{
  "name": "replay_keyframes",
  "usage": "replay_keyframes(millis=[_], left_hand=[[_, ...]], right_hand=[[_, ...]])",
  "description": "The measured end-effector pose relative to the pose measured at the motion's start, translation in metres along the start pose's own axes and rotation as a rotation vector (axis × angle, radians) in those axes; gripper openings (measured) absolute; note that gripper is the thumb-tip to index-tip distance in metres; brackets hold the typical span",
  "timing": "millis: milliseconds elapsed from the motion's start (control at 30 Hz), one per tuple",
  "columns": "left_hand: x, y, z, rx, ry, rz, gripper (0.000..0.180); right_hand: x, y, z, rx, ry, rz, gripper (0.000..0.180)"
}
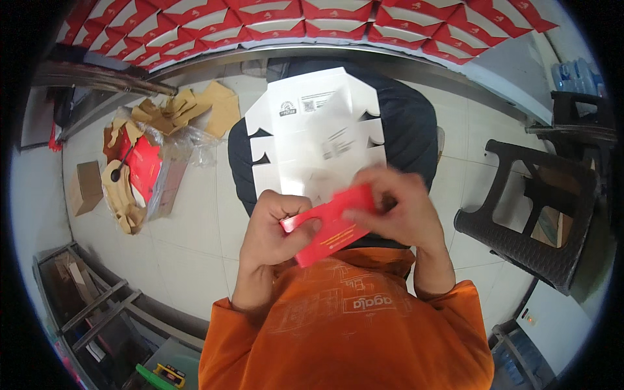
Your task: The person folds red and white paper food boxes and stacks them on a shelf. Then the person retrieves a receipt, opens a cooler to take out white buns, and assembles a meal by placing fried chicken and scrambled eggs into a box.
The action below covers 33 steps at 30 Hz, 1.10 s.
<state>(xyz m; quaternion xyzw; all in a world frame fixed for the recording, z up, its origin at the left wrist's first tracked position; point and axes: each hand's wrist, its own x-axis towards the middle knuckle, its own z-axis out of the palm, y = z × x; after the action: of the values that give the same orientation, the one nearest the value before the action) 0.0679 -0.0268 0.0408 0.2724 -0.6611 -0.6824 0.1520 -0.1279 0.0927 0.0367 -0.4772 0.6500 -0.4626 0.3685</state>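
In front of my orange shirt, a small red cardboard box (333,235) with yellow print is tilted between my hands. My left hand (268,226) is closed round its left end, the thumb pressed on the red face; a white edge shows there. At the upper right end, my right hand (411,207) grips the box with its thumb on the face and fingers curled behind, somewhat smeared by motion. Beneath them, a flat die-cut carton blank (302,146), white inner side up with slots and flaps, lies across my dark-trousered lap (409,123).
Rows of red-and-white folded boxes (273,29) cover the surface ahead. On the tiled floor at left stands an opened carton (175,179) with red pieces, brown paper (223,107) and plastic wrap. A dark plastic stool (526,260) lies tipped at right. A shelf rack (123,305) stands lower left.
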Motion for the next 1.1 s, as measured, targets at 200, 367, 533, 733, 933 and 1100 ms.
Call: replay_keyframes(millis=[200, 367, 533, 733, 933, 1100], left_hand=[[0.007, -0.021, -0.002, -0.287, -0.005, 0.216, 0.012], [0.009, -0.001, -0.010, -0.117, -0.167, 0.167, 0.003], [0.010, -0.012, -0.012, -0.070, -0.152, 0.267, 0.007], [0.006, -0.014, -0.017, -0.010, -0.099, 0.136, 0.007], [-0.026, 0.006, -0.066, 0.293, -0.291, -0.051, 0.035], [-0.019, 0.015, -0.001, 0.042, -0.230, 0.040, 0.025]], right_hand=[[0.000, -0.011, -0.003, -0.086, -0.197, -0.149, 0.067], [-0.001, 0.000, -0.018, -0.003, -0.214, -0.177, 0.062], [0.002, -0.008, 0.003, -0.030, -0.110, -0.074, 0.049], [-0.009, -0.008, 0.008, -0.328, -0.210, -0.195, 0.071], [-0.003, 0.016, -0.072, -0.784, 0.047, 0.041, 0.089], [0.009, -0.011, -0.009, -0.158, -0.175, -0.321, 0.072]])
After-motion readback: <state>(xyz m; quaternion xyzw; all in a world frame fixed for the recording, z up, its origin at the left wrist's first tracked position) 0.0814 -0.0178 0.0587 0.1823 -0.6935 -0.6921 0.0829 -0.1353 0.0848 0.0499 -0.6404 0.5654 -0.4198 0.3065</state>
